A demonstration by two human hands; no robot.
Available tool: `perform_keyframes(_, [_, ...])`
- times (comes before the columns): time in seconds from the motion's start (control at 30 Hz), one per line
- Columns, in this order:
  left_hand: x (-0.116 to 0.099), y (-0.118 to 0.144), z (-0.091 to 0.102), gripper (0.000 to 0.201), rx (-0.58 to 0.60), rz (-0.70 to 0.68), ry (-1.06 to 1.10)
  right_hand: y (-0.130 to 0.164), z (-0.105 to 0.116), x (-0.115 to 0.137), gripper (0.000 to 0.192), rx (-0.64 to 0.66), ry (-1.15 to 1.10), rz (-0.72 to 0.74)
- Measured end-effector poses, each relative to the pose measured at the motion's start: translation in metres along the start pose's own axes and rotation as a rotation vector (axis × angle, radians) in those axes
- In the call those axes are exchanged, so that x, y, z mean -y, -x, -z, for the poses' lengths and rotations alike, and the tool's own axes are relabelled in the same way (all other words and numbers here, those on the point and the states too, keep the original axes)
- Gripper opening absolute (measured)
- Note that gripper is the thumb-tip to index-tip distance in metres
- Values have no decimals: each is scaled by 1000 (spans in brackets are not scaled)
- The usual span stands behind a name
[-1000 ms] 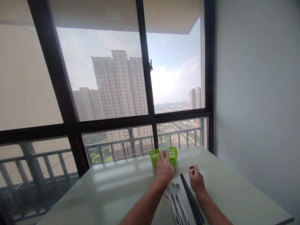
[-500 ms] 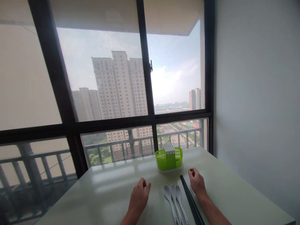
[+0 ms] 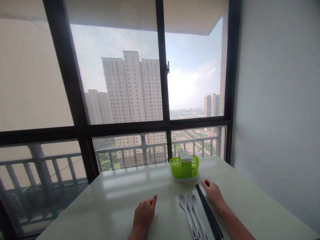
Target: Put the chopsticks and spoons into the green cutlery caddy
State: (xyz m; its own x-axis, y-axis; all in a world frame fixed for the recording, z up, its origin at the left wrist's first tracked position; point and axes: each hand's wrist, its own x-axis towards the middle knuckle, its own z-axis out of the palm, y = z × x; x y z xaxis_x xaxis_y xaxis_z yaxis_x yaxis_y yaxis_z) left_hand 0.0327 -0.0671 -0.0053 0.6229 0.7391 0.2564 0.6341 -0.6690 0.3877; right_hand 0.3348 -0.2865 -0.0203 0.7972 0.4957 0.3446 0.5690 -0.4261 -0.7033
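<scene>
left hand (image 3: 143, 215) pulled back from green caddy (image 3: 184, 167), loosely curled; right hand (image 3: 212, 192) curled, empty.

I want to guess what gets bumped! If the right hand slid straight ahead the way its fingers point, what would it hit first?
Probably the green slotted plastic cutlery holder; the right hand points up-left toward it, though depth is unclear.

Three white spoons (image 3: 191, 215) are lying side by side near the table's (image 3: 112, 200) near edge. One bundle of black chopsticks (image 3: 208, 215) is lying just beside them; how many sticks cannot be told. One green cutlery holder (image 3: 184, 167) is standing toward the far edge. Two hands are resting on the table, left hand (image 3: 143, 215) and right hand (image 3: 212, 192).
</scene>
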Motion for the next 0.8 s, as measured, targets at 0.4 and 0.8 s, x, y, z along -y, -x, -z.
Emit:
perform_keyframes(0.4, [1,-1,-1,61,-28,-10,58,33,12,31,13,345,543,-65])
perform_keyframes(0.8, [-3,2,5,56,-11,-6,63,33,-3,36,16,222,426,-44])
